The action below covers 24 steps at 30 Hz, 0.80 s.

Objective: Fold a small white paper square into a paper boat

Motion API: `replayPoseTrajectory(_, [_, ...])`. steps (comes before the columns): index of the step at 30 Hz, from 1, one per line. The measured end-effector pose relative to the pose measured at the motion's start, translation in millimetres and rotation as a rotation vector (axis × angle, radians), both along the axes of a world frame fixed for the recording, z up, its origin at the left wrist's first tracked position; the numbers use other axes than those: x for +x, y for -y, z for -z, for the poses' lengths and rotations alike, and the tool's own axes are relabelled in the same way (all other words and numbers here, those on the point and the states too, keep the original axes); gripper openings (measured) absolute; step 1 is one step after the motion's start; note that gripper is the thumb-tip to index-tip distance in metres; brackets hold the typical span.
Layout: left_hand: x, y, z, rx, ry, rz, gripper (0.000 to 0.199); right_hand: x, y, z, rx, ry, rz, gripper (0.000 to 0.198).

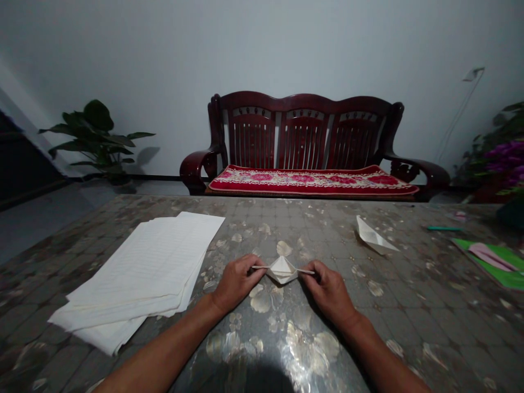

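Holding a small, off-white, boat-shaped fold of paper with a peaked middle [282, 269] by its two narrow ends, straight ahead at the centre of the clock. Pinching its nine o'clock end between thumb and curled fingers of the bare left hand [237, 278]; gripping its three o'clock end likewise with the bare right hand [329, 289]. Low at the grey, glossy, flower-patterned tabletop [303, 349]; cannot tell whether touching it or just clear. Resting apart at two o'clock, a second pale folded-paper boat [373, 238], tilted. Lying at nine o'clock, beyond the left hand, an uneven stack of white, faintly printed paper sheets [143, 262]. Placed between two and three o'clock, a slim teal stick [444, 228]; at three, near the edge of view, a flat bright-green sheet [511, 280] under a long pink piece [491, 256]. Standing beyond at twelve, a dark-red carved wooden bench [302, 131] with a red, floral seat cover [311, 180]. Set at ten, a green broad-leaved plant [98, 136].
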<state>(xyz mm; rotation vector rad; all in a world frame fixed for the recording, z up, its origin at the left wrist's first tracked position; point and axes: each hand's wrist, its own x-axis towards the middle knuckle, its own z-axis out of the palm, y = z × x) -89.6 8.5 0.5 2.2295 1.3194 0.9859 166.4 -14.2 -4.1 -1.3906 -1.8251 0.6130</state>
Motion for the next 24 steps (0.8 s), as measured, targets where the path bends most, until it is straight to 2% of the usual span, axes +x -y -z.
replayPoseTrajectory(5, [-3,0,-1.2,-0.133,0.028,-0.013,0.014,6,-1,1,-0.06,-0.039,0.015,0.022])
replayPoseTrajectory(10, [-5,2,-2.9,-0.187,-0.006,0.012,0.017,11,-3,0,-0.11,-0.073,0.004,0.019])
replayPoseTrajectory(24, [-2,8,0.7,0.021,-0.176,0.043,0.014,14,0,-6,-0.047,0.097,-0.031,0.016])
